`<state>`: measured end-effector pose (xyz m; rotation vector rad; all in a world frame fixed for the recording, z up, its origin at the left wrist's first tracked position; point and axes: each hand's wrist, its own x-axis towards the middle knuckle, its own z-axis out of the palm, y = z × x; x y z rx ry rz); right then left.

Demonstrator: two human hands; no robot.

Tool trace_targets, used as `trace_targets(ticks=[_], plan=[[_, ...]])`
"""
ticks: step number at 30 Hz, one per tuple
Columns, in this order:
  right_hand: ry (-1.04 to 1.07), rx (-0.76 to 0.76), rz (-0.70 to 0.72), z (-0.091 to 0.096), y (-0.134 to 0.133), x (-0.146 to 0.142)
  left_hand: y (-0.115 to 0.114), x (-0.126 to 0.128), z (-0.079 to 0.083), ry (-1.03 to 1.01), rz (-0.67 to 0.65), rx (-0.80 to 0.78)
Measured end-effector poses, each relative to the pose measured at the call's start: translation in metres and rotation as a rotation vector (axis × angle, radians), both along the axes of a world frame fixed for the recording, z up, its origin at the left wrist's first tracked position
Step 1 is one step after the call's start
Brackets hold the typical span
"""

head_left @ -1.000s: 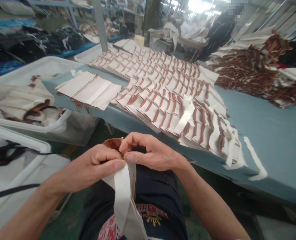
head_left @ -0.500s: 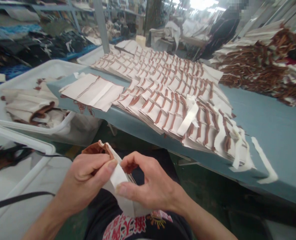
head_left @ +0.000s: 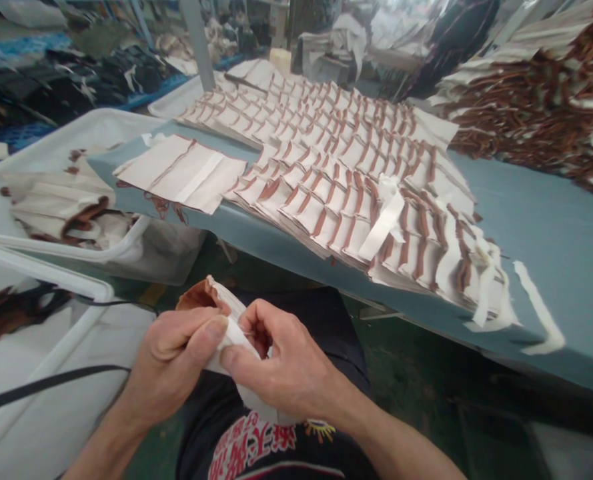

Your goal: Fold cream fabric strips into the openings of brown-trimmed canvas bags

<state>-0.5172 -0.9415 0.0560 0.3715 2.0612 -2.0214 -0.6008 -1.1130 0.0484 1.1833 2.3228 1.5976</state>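
A white fabric piece with a brown side [head_left: 236, 303] is held in front of my body, above my lap. My left hand [head_left: 179, 353] grips its upper left edge, thumb pressed over the folded fingers. My right hand [head_left: 286, 360] pinches the white edge just beside it, thumb on the near face and fingers curled behind. Part of the piece hangs below the right hand, and the palms hide the rest. Past the hands, rows of overlapping white fabric pieces with brown edges [head_left: 321, 193] cover much of the blue-grey table [head_left: 526, 213].
A single flat panel [head_left: 181, 173] lies at the table's left end. Loose white strips [head_left: 539, 310] rest at the right. A tall fabric stack [head_left: 536, 100] stands at the back right. White plastic bins [head_left: 111, 250] holding cloth are at the left. A person [head_left: 451, 47] is at the back.
My right thumb and fingers have closed on the fabric's white edge, where they were wider apart before. The left hand keeps its grip. The view has shifted slightly.
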Motion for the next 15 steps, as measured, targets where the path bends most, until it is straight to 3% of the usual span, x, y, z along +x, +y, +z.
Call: trace_targets(ticks=[4, 6, 9, 15], plan=[[-0.096, -0.369, 0.072, -0.015, -0.007, -0.002, 0.0, 0.009, -0.015, -0.255, 0.031, 0.097], [-0.108, -0.47, 0.102, -0.022, -0.008, -0.001, 0.002, 0.013, -0.026, -0.383, 0.048, 0.149], [-0.098, -0.492, 0.096, -0.024, -0.007, 0.002, 0.005, 0.017, -0.035, -0.452, 0.064, 0.168], [-0.102, -0.42, 0.104, -0.014, 0.004, 0.006, -0.004, 0.009, -0.033, -0.412, 0.018, 0.079]])
